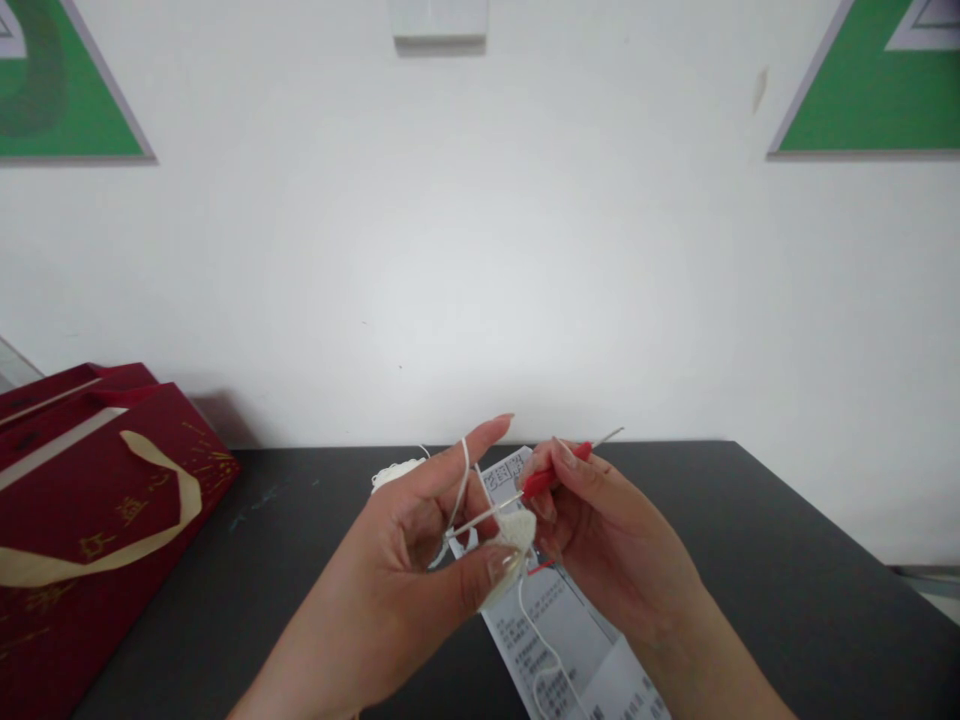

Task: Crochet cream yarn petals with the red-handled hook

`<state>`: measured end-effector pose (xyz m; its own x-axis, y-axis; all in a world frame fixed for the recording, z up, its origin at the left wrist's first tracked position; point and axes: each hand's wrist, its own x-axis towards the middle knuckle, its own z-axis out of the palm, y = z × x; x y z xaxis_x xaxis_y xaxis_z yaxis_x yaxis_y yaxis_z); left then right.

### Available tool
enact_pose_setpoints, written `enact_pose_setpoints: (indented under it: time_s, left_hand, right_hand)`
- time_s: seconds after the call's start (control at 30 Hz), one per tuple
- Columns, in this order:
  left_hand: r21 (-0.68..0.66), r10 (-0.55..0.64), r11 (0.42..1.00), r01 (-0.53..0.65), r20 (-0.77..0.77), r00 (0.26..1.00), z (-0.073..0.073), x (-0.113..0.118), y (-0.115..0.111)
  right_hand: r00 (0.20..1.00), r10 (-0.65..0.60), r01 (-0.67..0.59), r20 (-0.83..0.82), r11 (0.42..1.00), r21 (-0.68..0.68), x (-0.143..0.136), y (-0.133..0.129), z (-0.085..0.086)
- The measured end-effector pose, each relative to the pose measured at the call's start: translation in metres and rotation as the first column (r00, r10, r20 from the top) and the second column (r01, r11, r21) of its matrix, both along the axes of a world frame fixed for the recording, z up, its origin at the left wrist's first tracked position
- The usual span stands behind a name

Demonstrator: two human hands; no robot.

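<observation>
My left hand [420, 550] pinches a small cream crochet piece [517, 530] between thumb and fingers, and its raised index finger has white yarn [466, 465] looped over it. In my right hand [607, 530] is a crochet hook [556, 470] with a red grip, held like a pencil. The hook's metal shaft points left, its tip by the yarn near my left palm; its other metal end sticks out at upper right. A loose yarn tail [536, 630] hangs from the piece. The ball of white yarn [397, 470] lies behind my left hand, partly hidden.
Under my hands a printed paper sheet [525, 640] lies on the dark table [300, 560]. Dark red gift bags [112, 500] with a cream ribbon stand at the left. A white wall [480, 250] with green framed panels [885, 100] rises behind the table.
</observation>
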<state>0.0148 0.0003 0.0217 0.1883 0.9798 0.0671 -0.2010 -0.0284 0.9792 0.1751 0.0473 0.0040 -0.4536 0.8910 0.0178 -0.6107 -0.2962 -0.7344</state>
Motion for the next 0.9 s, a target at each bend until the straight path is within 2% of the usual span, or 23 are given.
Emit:
enact_pose_setpoints:
  time_s: [0.2,0.4,0.63,0.77,0.9]
  left_hand:
    - [0.014,-0.039,0.999,0.039,-0.018,0.999,-0.001,-0.001,0.001]
    - [0.036,-0.045,0.998,0.048,-0.07,0.996,-0.007,-0.004,0.002]
    - [0.011,-0.067,0.998,0.069,-0.124,0.99,-0.006,-0.002,0.001]
    - [0.002,-0.081,0.997,0.082,-0.139,0.987,-0.006,0.0,0.002]
    - [0.029,-0.038,0.999,0.04,-0.093,0.995,-0.005,0.002,0.0]
  right_hand:
    - [0.999,0.039,-0.04,-0.012,0.999,-0.025,0.0,0.001,-0.001]
    - [1.0,0.003,-0.004,0.004,0.991,0.132,0.01,0.002,0.006]
    - [0.994,0.055,-0.079,0.095,0.962,0.262,0.028,0.005,0.007]
    - [0.995,0.005,-0.034,0.096,0.954,0.299,0.031,0.006,0.008]
    - [0.996,-0.035,0.01,0.084,0.958,0.286,0.026,0.004,0.009]
